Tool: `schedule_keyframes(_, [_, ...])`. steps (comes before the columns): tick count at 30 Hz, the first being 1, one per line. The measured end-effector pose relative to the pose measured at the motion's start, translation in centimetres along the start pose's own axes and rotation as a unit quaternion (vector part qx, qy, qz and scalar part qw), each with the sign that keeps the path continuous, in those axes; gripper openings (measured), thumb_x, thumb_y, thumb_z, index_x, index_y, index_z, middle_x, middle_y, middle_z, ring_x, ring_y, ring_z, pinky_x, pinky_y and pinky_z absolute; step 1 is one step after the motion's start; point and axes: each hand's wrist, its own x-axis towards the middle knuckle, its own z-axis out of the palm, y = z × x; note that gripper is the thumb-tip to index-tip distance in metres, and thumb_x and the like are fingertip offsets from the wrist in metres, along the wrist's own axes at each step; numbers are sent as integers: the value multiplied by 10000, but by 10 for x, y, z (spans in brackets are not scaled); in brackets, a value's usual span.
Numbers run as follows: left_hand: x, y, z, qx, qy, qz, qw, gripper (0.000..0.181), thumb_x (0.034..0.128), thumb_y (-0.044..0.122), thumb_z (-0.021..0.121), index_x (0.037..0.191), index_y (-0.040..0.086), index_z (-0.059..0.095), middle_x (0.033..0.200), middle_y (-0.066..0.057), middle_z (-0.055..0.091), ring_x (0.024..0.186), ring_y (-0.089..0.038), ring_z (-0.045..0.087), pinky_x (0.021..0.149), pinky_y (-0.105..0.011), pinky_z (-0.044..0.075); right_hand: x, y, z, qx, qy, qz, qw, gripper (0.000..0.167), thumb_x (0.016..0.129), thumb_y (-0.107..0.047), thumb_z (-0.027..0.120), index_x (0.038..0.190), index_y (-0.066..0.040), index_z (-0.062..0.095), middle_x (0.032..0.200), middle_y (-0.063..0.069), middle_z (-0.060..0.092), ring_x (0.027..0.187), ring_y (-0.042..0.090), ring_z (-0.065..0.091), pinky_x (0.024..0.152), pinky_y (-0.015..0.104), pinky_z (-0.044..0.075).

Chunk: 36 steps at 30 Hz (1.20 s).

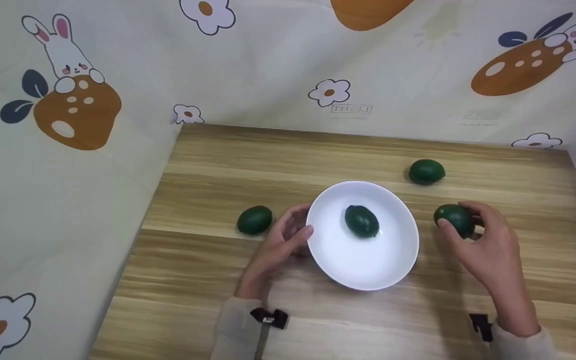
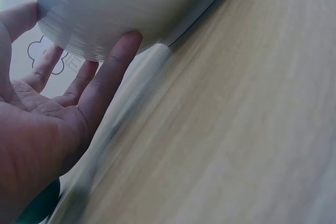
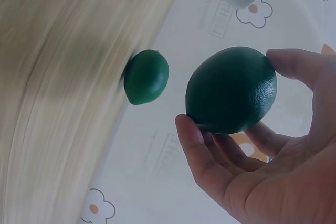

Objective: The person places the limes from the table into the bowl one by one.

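A white bowl (image 1: 328,262) stands on the wooden table with one dark green lime (image 1: 362,221) inside. My left hand (image 1: 283,235) holds the bowl's left side, its thumb at the rim and its fingers spread under the curve of the outer wall (image 2: 126,9). To the right of the bowl, my right hand (image 1: 493,245) grips another lime (image 1: 453,220) between thumb and fingers. In the right wrist view that lime (image 3: 231,90) appears raised off the table. Another lime (image 1: 255,220) lies just left of my left hand.
Toward the back right of the table (image 1: 278,155) lies one more lime (image 1: 427,171). A patterned cloth (image 1: 268,65) with flowers and rabbits hangs behind the table and along its left side. Black wrist straps (image 1: 270,318) sit near both cuffs.
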Motion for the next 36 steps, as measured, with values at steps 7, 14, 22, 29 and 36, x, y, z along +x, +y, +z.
schedule_keyframes(7, [0,1,0,8,5,-21,10000,562,1035,197,682,1545,91,469,1624,-129,491,1532,-295,465,1147,-357,497,1,-2,4,370,-253,119,9989,581,954,-332,786,1399,-3,609,1408,264,619,1221,501,627,748,-19,414])
schedule_keyframes(14, [-1,2,-1,-140,45,-164,9998,567,1028,197,689,1544,113,472,1619,-127,493,1505,-308,491,973,-366,598,-1,-4,9,622,-403,108,9972,583,966,-327,777,1409,9,600,1407,271,614,1234,497,614,772,-11,434])
schedule_keyframes(22, [0,1,-1,-50,66,-214,9997,574,1028,207,689,1547,107,466,1620,-135,493,1501,-309,495,1041,-364,568,-2,-6,13,794,-442,269,9955,589,973,-352,767,1423,-15,592,1422,244,610,1251,441,603,790,-14,440])
schedule_keyframes(29, [0,-1,-2,50,75,-178,9998,570,1027,215,691,1543,104,474,1615,-142,497,1498,-315,499,1076,-354,545,-2,-11,16,836,-259,532,9947,557,977,-362,762,1433,-82,607,1416,138,633,1149,117,574,803,13,471])
schedule_keyframes(36, [0,1,-1,64,81,-200,9997,570,1022,229,702,1539,124,486,1618,-112,503,1511,-295,492,1108,-375,527,-3,-14,18,999,-310,671,9922,558,992,-354,748,1464,-103,586,1436,98,600,1136,53,552,822,20,478])
